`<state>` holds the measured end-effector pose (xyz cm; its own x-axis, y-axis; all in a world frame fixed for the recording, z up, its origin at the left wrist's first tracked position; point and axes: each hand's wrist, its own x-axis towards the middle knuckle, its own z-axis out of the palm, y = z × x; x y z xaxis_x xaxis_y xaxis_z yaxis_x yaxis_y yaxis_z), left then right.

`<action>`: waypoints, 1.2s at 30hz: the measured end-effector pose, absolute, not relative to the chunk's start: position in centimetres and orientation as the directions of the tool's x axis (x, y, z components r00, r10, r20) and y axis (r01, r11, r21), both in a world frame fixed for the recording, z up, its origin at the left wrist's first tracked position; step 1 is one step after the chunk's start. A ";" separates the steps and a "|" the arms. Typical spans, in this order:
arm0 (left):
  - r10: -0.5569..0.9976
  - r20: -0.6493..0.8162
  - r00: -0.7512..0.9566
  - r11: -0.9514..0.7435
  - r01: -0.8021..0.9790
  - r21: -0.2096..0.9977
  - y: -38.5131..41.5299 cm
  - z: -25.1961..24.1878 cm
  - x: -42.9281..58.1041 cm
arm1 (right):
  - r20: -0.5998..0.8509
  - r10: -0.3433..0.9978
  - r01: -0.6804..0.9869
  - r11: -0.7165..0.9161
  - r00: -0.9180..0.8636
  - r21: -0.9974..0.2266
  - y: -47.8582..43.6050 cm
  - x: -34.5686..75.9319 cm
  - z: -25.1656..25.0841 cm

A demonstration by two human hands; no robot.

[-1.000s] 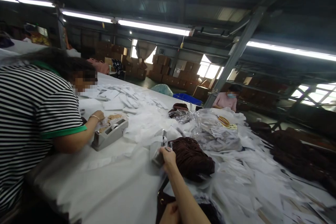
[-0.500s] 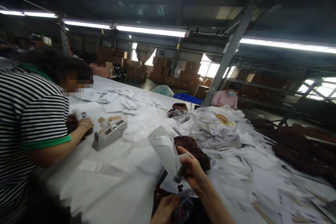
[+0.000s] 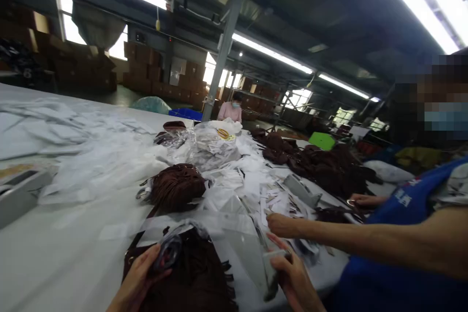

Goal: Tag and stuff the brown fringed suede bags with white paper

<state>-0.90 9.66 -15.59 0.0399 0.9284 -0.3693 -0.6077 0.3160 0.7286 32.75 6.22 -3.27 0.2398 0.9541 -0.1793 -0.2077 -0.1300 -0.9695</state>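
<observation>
Two things occupy my hands, just over the near part of the bench [image 3: 73, 253]: what I take for a tape roll [image 3: 170, 252], pinched in my left hand [image 3: 141, 273], and a grey tape dispenser [image 3: 248, 258], clamped at its near end by my right hand [image 3: 292, 273] and tilted. The hands are well apart, each closed on its own thing, with a brown fringed bag [image 3: 190, 273] lying below and between them. To handle these well, I'd pinch the roll by its sides only, leaving its outer face free, and take a firmer hold nearer the dispenser's middle, since such a body probably feels heavy at one end. I'd keep both clear of the fringe, which could catch. Elbow room matters too: a co-worker's hand [image 3: 281, 224] is just beside my right one, and I can't tell whether they touch, so I'd favour the left side. Beyond the bag sits a brown bundle [image 3: 179, 187], then a heap of pale packets [image 3: 215, 151]; at the far left stands a second dispenser [image 3: 22, 200].
</observation>
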 end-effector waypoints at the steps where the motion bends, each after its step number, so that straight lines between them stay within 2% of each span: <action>1: 0.925 -0.378 0.026 0.315 -0.606 0.730 9.6 -15.6 -0.8 | -0.196 0.942 -0.209 -0.141 0.274 -0.968 5.3 34.0 -4.0; 5: 0.904 -0.417 -0.097 0.282 -0.598 0.750 9.5 -15.7 -0.3 | -0.251 0.878 -0.225 -0.170 0.408 -0.959 2.5 37.5 -6.7; 8: 0.891 -0.434 -0.134 0.282 -0.584 0.761 9.6 -15.9 0.0 | -0.238 0.854 -0.204 -0.158 0.463 -0.966 1.9 38.8 -7.5; 11: 0.894 -0.425 -0.141 0.279 -0.569 0.774 9.6 -16.3 -0.1 | -0.163 0.850 -0.107 -0.126 0.501 -0.986 2.6 39.7 -8.0; 14: 0.899 -0.417 -0.134 0.280 -0.557 0.782 9.6 -16.5 -0.2 | -0.021 0.849 0.077 -0.073 0.528 -0.994 4.5 40.5 -9.0; 18: 0.899 -0.417 -0.134 0.284 -0.546 0.788 9.5 -16.4 -0.3 | 0.101 0.868 0.318 -0.069 0.487 -0.946 7.8 41.0 -11.0; 24: 0.899 -0.420 -0.125 0.288 -0.554 0.781 9.4 -16.2 -0.2 | 0.085 0.943 0.436 -0.067 0.321 -0.897 10.2 42.5 -11.8; 26: 0.895 -0.424 -0.137 0.285 -0.555 0.781 9.4 -16.3 -0.1 | 0.170 0.939 0.610 -0.051 0.298 -0.790 9.9 43.1 -10.7; 27: 0.894 -0.426 -0.140 0.285 -0.554 0.782 9.4 -16.4 -0.1 | 0.254 0.926 0.720 -0.028 0.281 -0.694 9.8 43.2 -10.0; 29: 0.897 -0.420 -0.137 0.284 -0.550 0.785 9.5 -16.5 -0.2 | 0.396 0.903 0.899 0.024 0.168 -0.437 9.7 42.6 -8.4; 30: 0.901 -0.414 -0.130 0.282 -0.550 0.786 9.5 -16.5 -0.3 | 0.409 0.909 0.951 0.049 0.084 -0.304 10.0 42.0 -7.6; 32: 0.911 -0.403 -0.093 0.288 -0.555 0.780 9.6 -16.5 -0.6 | 0.335 0.940 0.993 0.091 -0.061 -0.075 11.0 40.2 -6.5; 33: 0.915 -0.399 -0.059 0.301 -0.556 0.774 9.6 -16.4 -0.8 | 0.275 0.955 0.994 0.112 -0.108 0.000 11.8 39.2 -6.1; 34: 0.920 -0.392 -0.020 0.315 -0.557 0.769 9.7 -16.3 -1.0 | 0.223 0.965 0.991 0.129 -0.135 0.041 12.7 38.3 -5.8; 36: 0.929 -0.368 0.045 0.329 -0.557 0.763 9.7 -16.2 -1.3 | 0.171 0.971 0.986 0.163 -0.166 0.036 14.7 36.7 -4.8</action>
